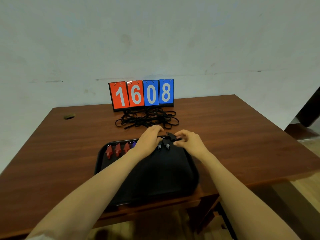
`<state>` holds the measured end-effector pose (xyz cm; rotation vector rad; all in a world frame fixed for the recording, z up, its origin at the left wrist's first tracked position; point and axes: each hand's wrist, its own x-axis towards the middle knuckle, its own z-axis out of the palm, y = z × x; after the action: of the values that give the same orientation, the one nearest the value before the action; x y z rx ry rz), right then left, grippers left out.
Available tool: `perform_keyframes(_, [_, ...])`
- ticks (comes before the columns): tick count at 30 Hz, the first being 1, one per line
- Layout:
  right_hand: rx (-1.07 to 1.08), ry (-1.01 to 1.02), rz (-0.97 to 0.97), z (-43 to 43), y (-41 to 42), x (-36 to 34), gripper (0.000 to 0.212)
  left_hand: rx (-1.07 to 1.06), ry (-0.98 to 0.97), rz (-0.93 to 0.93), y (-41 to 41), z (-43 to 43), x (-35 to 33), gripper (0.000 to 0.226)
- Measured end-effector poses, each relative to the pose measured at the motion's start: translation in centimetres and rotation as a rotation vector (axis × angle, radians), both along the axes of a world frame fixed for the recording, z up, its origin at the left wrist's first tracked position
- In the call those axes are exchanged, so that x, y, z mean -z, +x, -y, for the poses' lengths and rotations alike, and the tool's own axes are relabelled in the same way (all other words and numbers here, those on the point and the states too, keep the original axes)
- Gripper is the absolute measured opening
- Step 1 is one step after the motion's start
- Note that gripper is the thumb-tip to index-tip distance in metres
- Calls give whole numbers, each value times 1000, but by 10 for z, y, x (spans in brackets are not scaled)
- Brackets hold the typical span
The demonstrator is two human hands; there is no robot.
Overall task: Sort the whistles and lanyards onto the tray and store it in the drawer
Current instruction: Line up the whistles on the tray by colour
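Note:
A black tray (103, 163) lies on the table in front of me. Along its far edge stand three red whistles (117, 150), a blue whistle (133, 144) and two black whistles (163, 146). My left hand (149, 141) reaches over the tray's far edge, fingers curled down, hiding part of the row. My right hand (187, 140) pinches a black whistle (171, 135) just above the far right corner of the tray. A tangle of black lanyards (147, 119) lies on the table behind the tray.
A flip scoreboard (141, 94) reading 1608 stands at the back of the wooden table (233, 135), right behind the lanyards. A round cable hole (69, 116) is at the back left. The wall is close behind.

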<state>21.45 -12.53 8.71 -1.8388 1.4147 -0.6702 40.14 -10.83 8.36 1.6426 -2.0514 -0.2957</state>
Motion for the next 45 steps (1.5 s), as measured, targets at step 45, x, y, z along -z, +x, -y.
perform_keyframes(45, [238,7,-210,24,13,56,45,-49,128,328,-23,16,42,43])
